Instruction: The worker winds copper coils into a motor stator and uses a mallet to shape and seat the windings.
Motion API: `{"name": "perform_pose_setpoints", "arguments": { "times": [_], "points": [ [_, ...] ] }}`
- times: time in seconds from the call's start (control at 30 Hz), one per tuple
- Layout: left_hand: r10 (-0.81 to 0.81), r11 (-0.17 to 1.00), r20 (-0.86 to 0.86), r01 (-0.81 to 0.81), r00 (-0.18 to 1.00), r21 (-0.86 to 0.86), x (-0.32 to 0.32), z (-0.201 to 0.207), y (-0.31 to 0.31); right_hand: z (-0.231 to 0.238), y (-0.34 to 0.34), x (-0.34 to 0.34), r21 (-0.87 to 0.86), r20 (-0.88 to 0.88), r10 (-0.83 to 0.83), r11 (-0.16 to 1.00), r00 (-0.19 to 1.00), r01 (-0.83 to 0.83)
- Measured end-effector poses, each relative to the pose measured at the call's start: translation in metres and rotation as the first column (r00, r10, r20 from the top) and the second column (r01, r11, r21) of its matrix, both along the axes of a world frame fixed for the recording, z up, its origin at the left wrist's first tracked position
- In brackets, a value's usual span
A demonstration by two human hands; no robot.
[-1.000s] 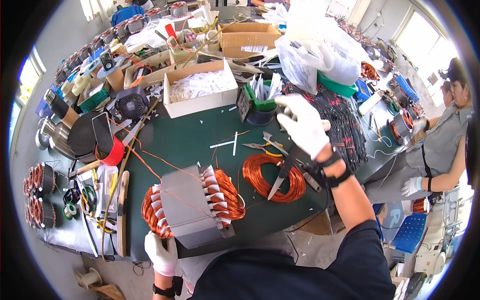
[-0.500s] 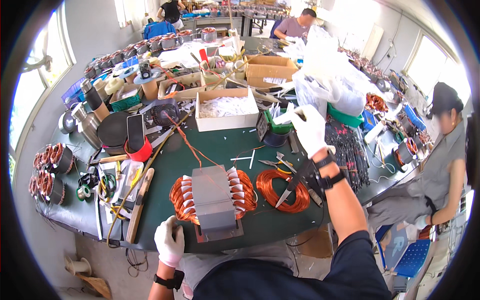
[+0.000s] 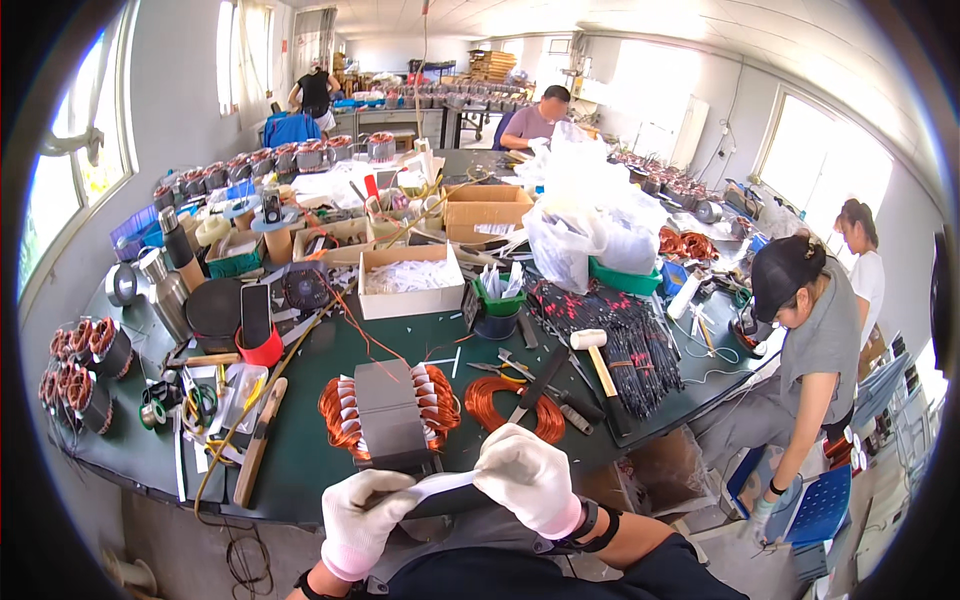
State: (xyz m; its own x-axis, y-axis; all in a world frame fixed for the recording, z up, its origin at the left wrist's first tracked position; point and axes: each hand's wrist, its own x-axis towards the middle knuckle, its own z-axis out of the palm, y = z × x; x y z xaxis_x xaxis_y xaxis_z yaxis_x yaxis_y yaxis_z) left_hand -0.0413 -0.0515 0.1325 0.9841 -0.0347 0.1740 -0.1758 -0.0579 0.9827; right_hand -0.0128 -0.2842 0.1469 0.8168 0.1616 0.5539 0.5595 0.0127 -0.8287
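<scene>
A white strip, paper-like, is stretched between my two gloved hands just over the table's near edge. My left hand pinches one end of it, and my right hand pinches the other. Right behind them sits a grey laminated motor core. Orange copper windings with white slips tucked between them bulge from both its sides. A coil of copper wire lies to the right of the core, with a dark-bladed knife across it.
Pliers and a white-headed mallet lie beyond the coil, near a bundle of dark rods. A box of white slips and a green holder of strips stand farther back. At right a co-worker bends down.
My right hand has come back from the green holder with a white strip. My left hand has left the core's side and grips the strip too. The view has tilted upward.
</scene>
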Motion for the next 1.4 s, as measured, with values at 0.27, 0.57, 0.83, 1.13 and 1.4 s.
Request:
{"name": "perform_pose_setpoints", "arguments": {
  "times": [0.27, 0.57, 0.83, 1.13, 1.4],
  "points": [
    [0.17, 0.977, 0.062, -0.176, 0.984, 0.122, -0.007, -0.029, 0.011, -0.006, -0.02, 0.022, 0.137, -0.332, 0.066, 0.99, 0.941, -0.021],
    [0.39, 0.92, -0.045, -0.387, 0.92, 0.064, -0.01, -0.032, 0.048, 0.024, -0.083, 0.246, -0.125, 0.166, -0.6, 0.774, 0.782, 0.62],
    [0.354, 0.913, 0.063, -0.359, 0.933, 0.194, -0.001, -0.028, 0.038, -0.025, -0.096, 0.342, -0.467, 0.148, -0.713, 0.561, 0.686, 0.684],
    [0.311, 0.916, 0.125, -0.332, 0.942, 0.224, -0.008, -0.025, 0.036, 0.03, -0.017, 0.148, -0.271, 0.519, -0.249, 0.859, 0.818, 0.434],
    [0.099, 0.991, -0.043, -0.095, 0.994, 0.09, 0.0, -0.003, -0.015, -0.018, 0.03, 0.024, -0.642, 0.584, 0.216, 0.713, 0.782, 0.283]
  ]
}}
